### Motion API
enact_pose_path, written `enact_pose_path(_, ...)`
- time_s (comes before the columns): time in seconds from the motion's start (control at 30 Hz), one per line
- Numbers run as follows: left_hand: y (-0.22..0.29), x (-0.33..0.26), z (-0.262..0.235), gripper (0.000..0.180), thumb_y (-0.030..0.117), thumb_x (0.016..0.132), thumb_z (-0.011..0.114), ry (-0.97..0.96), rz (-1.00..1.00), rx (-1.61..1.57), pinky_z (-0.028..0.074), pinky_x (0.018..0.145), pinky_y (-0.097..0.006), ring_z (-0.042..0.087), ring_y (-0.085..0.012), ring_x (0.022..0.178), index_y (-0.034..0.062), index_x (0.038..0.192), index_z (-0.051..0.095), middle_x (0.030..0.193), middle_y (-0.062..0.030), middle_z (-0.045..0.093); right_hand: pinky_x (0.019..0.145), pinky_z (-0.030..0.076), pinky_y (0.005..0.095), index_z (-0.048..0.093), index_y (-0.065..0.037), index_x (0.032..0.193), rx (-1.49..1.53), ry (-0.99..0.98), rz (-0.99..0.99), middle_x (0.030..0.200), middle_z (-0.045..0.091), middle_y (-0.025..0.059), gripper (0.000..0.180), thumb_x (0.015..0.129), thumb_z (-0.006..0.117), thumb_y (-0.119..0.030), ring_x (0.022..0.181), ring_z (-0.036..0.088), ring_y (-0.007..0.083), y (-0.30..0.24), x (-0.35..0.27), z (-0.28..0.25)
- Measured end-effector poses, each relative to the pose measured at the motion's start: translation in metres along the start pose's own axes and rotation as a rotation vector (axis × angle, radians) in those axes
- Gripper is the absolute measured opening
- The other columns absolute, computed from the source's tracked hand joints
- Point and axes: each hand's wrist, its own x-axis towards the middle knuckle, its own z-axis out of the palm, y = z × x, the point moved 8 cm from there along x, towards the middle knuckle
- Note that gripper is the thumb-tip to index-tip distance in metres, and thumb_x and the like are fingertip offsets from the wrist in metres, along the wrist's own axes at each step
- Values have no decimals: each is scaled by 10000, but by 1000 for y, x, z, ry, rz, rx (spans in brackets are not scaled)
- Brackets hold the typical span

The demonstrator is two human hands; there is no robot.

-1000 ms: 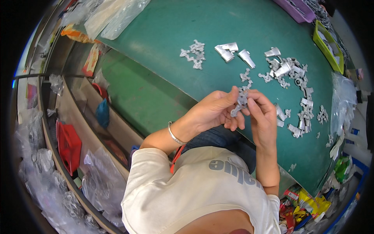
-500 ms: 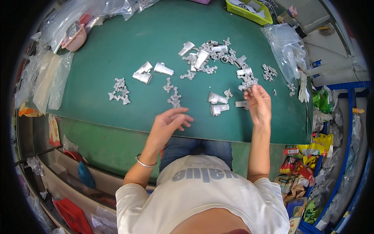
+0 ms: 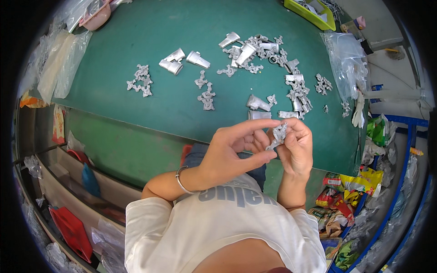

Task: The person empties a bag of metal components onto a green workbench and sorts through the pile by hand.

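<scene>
Both hands grip one small metal casting above the near edge of the green table (image 3: pixel 136 45).

The right hand (image 3: pixel 298 148) is closed around the small grey casting (image 3: pixel 277 135); the left hand (image 3: pixel 232 152) pinches its lower end with thumb and curled fingers, index extended. The part appears light, rigid and sharp-edged; grip it by the thicker body. Loose castings (image 3: pixel 255 48) lie toward the table's far edge.
</scene>
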Motion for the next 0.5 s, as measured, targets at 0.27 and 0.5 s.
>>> enact_pose_path(0.27,-11,-1,-10,478,-51,711,621,97,-91,29,459,634,-228,549,-120,733,-22,1157,453,889,-88,549,641,433,229,562,34,935,-232,138,-43,845,600,73,187,808,582,-101,707,543,108,-6,4,-14)
enact_pose_path(0.5,-22,3,-77,379,47,652,661,360,244,1407,382,791,-346,468,-271,969,54,1017,560,1116,-95,510,603,428,247,599,17,923,-1008,717,-341,759,608,35,214,789,609,-150,634,530,109,-103,49,-220)
